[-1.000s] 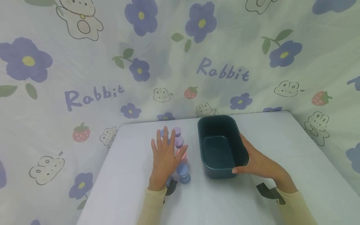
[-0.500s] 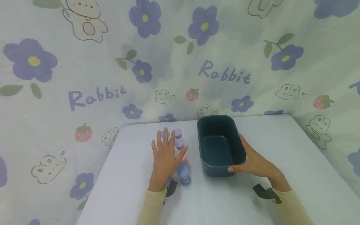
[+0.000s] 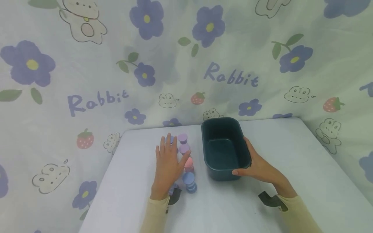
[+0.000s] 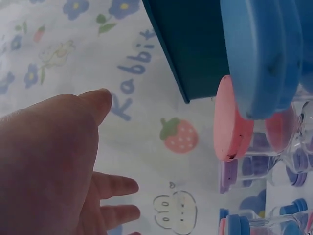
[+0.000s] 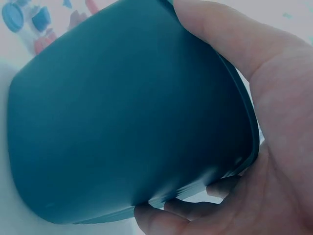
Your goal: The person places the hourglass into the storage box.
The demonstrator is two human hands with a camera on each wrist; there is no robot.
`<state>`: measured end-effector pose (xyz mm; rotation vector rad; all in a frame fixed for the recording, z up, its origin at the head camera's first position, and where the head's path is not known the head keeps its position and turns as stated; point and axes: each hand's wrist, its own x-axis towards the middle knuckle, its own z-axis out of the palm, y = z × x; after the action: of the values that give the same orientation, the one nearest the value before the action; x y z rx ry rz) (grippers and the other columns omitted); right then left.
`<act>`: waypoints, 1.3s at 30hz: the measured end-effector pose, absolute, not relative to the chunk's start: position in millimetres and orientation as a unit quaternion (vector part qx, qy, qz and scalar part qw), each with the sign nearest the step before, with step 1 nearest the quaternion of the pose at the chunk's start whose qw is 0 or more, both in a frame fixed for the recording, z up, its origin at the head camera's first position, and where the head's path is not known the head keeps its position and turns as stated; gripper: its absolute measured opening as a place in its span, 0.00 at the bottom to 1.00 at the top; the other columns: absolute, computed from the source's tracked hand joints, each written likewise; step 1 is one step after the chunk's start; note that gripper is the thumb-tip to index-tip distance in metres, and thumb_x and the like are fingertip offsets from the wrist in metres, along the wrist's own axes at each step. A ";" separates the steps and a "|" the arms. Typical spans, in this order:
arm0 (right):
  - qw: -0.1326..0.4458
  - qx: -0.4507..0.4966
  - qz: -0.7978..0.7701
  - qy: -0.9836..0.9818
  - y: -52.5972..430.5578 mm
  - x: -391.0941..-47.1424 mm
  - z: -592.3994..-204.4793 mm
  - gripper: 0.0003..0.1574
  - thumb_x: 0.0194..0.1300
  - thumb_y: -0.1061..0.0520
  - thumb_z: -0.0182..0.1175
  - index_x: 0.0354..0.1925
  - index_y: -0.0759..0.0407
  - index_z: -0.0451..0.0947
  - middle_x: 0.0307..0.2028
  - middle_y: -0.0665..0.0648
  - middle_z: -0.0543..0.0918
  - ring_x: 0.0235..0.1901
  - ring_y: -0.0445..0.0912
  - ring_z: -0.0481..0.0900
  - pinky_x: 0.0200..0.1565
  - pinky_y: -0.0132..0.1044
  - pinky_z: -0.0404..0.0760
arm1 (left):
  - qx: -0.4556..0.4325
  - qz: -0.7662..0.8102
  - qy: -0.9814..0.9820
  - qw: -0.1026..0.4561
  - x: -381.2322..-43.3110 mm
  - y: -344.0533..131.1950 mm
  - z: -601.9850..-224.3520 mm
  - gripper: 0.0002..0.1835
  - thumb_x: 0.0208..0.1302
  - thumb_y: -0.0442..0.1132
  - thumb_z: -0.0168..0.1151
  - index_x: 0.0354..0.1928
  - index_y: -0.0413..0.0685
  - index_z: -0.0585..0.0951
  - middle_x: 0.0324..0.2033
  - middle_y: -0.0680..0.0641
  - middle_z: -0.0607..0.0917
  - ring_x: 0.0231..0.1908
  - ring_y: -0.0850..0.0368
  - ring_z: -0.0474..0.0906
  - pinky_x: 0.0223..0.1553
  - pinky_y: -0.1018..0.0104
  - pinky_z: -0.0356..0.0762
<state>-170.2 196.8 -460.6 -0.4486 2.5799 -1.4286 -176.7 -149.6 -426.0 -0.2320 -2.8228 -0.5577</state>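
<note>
Backdrop: white cloth (image 3: 166,58) printed with purple flowers, strawberries, rabbits and the word "Rabbit", behind and beside a white table (image 3: 122,197).

Left hand (image 3: 167,170): fingers extended and spread, thumb held out to the side, back of hand up; nothing in its grasp. Positioned over the left part of a group of sand timers; contact with them cannot be judged.

Right hand (image 3: 262,169): curled about the near right corner of a dark teal bin (image 3: 222,174), thumb along the near rim, fingers against the right-hand wall. Bin upright, open top, just right of the timers, long side running away from the person. Cannot tell whether its base bears fully on the table.

Timers, right column, near to far: blue timer (image 3: 189,182), pink timer (image 3: 188,164), two purple-capped ones, all upright. Left column mostly hidden by the left hand; a blue cap (image 3: 170,139) shows at the fingertips. Left wrist view: clear bodies between coloured caps.

Outward: cream sleeves (image 3: 154,215) on both arms, dark strap (image 3: 175,196) at each wrist.
</note>
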 end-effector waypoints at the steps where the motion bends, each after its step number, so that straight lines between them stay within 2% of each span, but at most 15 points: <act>1: 0.082 -0.146 -0.477 0.863 196.6 -170.1 -460.3 0.86 0.53 0.44 0.79 0.83 0.45 0.23 0.83 0.67 0.39 0.78 0.72 0.50 0.66 0.80 0.64 | -0.082 -0.196 -0.969 0.129 -177.2 -150.4 -425.7 0.43 0.74 0.63 0.53 0.79 0.42 0.59 0.82 0.38 0.52 0.82 0.34 0.45 0.78 0.27 0.48; 8: 0.082 -0.138 -0.482 0.861 194.8 -172.0 -459.8 0.85 0.53 0.44 0.79 0.82 0.44 0.24 0.83 0.67 0.40 0.77 0.72 0.51 0.66 0.80 0.64 | -0.095 -0.277 -0.947 0.135 -178.2 -157.5 -422.3 0.42 0.74 0.61 0.56 0.77 0.41 0.63 0.80 0.39 0.59 0.80 0.37 0.55 0.79 0.36 0.56; 16: 0.085 -0.128 -0.483 0.862 190.4 -173.1 -461.2 0.84 0.53 0.42 0.79 0.83 0.45 0.25 0.83 0.68 0.40 0.78 0.73 0.50 0.67 0.79 0.63 | -0.100 -0.379 -0.911 0.130 -175.2 -176.3 -415.0 0.36 0.73 0.55 0.62 0.74 0.43 0.68 0.74 0.39 0.70 0.75 0.40 0.65 0.77 0.39 0.63; 24: 0.088 -0.116 -0.479 0.866 188.4 -171.6 -460.5 0.82 0.53 0.41 0.78 0.82 0.43 0.28 0.82 0.69 0.40 0.77 0.75 0.50 0.67 0.80 0.64 | -0.087 -0.390 -0.905 0.146 -159.0 -213.3 -412.8 0.32 0.71 0.49 0.66 0.72 0.46 0.71 0.62 0.43 0.80 0.61 0.47 0.78 0.65 0.44 0.78; 27: 0.086 -0.116 -0.478 0.867 188.0 -171.9 -459.8 0.82 0.54 0.40 0.78 0.82 0.44 0.28 0.83 0.69 0.40 0.77 0.75 0.50 0.67 0.80 0.63 | -0.079 -0.381 -0.910 0.142 -151.0 -223.2 -416.6 0.31 0.72 0.48 0.66 0.72 0.48 0.72 0.59 0.45 0.82 0.58 0.49 0.80 0.61 0.46 0.81; 34: 0.085 -0.118 -0.480 0.865 187.8 -173.1 -458.4 0.82 0.54 0.42 0.78 0.82 0.45 0.28 0.82 0.70 0.40 0.77 0.75 0.51 0.67 0.79 0.64 | -0.065 -0.391 -0.910 0.126 -140.3 -239.5 -441.2 0.31 0.69 0.48 0.69 0.70 0.50 0.73 0.55 0.51 0.84 0.55 0.55 0.82 0.58 0.62 0.84; 39: 0.084 -0.115 -0.481 0.865 185.5 -175.0 -458.8 0.82 0.53 0.42 0.78 0.82 0.44 0.28 0.82 0.71 0.40 0.77 0.74 0.52 0.67 0.79 0.65 | -0.057 -0.404 -0.907 0.108 -136.0 -247.9 -460.7 0.32 0.67 0.50 0.71 0.70 0.53 0.74 0.55 0.52 0.84 0.55 0.57 0.82 0.58 0.65 0.84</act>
<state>-175.0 185.5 -458.8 -0.3426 2.5819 -1.4356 -136.0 -247.9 -460.7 -0.1670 -2.6682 -1.1879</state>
